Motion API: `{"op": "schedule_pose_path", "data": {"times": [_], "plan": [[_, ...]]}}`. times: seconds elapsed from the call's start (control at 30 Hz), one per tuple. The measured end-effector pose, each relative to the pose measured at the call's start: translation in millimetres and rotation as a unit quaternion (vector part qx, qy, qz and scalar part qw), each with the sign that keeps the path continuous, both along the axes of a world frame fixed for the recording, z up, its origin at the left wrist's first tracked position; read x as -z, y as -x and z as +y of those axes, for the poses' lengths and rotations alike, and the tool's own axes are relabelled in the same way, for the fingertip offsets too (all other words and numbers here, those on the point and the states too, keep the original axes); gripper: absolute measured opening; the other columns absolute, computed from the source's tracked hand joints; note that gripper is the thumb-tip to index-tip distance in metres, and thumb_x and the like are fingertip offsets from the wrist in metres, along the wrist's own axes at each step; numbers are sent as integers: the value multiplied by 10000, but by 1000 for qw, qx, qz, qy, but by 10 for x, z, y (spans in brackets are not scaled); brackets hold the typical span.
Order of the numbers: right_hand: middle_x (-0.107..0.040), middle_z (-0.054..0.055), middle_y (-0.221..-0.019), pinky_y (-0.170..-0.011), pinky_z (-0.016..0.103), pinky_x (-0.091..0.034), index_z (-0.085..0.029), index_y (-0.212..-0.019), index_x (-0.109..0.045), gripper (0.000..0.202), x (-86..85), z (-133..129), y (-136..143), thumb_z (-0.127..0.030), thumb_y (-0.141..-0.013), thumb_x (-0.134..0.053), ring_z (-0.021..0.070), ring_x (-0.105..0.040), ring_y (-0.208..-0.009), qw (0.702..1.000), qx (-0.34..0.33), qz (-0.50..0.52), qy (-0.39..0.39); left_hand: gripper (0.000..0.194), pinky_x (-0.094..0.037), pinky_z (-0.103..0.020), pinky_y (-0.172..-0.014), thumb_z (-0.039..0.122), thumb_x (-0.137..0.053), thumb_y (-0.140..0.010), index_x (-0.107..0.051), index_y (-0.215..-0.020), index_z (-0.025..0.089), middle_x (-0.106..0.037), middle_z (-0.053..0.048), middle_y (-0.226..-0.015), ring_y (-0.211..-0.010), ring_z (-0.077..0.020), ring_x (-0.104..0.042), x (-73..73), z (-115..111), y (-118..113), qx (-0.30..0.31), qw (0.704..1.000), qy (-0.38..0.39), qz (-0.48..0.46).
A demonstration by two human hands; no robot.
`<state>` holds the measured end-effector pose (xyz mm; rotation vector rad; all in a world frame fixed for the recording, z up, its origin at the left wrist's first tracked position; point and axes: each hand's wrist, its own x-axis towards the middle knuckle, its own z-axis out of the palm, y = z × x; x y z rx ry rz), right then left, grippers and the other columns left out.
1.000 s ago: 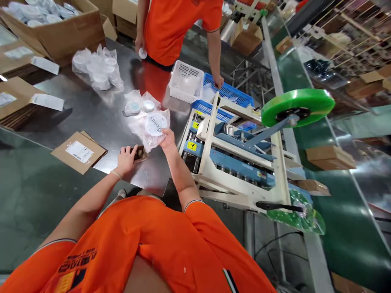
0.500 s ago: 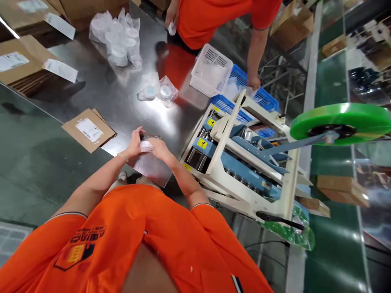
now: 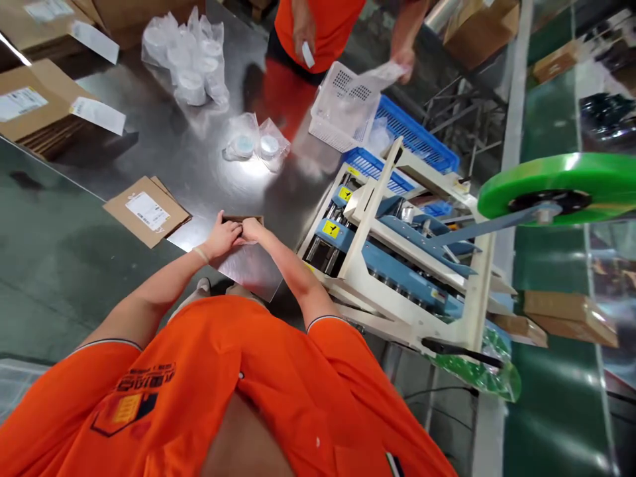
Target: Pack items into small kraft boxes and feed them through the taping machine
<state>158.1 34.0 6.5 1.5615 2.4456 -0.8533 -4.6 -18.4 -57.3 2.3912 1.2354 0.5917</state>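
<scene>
At the front edge of the steel table, a small brown cardboard box (image 3: 243,218) lies between my hands, its far rim showing behind the fingers. My left hand (image 3: 223,238) grips its left side, fingers bent over the top. From the right, my right hand (image 3: 252,230) is closed on the same box. A pale strip shows just under the fingers; its kind is unclear. What lies inside the box is hidden by my hands. To the left is a flat labelled carton (image 3: 148,211). Beyond the hands, two bagged round containers (image 3: 269,147) rest on the metal.
A cluster of bagged white containers (image 3: 191,86) sits farther back. To the right stands a blue and cream roller machine (image 3: 368,245) with a green tape roll (image 3: 556,182). Across the table, a co-worker's hand (image 3: 405,61) holds clear plastic above a white basket (image 3: 322,129), near blue baskets (image 3: 422,149).
The white piece between my hands has gone from sight, and brown cardboard now shows there. The co-worker's hand has risen from the blue basket with clear plastic.
</scene>
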Motion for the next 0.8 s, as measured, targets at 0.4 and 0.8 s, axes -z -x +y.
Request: {"op": "schedule_pose_path", "data": {"times": [0.4,0.8], "plan": [[-728,20,-826,-938,354,-581,-186,-886,-765,138,112,-172,-411,-183,-941,-639,212,-686,-865,978,165,124,24,382,-93,-832,-1316,490,-632,-1064,-838,-1265,238,-728,-174,-1452,-1368,-425,-607,-165,-29,-116,-6,999,48,-8],[-793,68,-1162,-1097,386,-588,-234,-1202,-850,265,232,-338,-729,-292,-1089,-617,254,-713,-1165,996,6,75,-54,712,-561,-392,-1040,533,-893,-753,-641,-1312,173,-737,-100,-1239,-1225,-273,-636,302,4,226,-155,789,373,-462]]}}
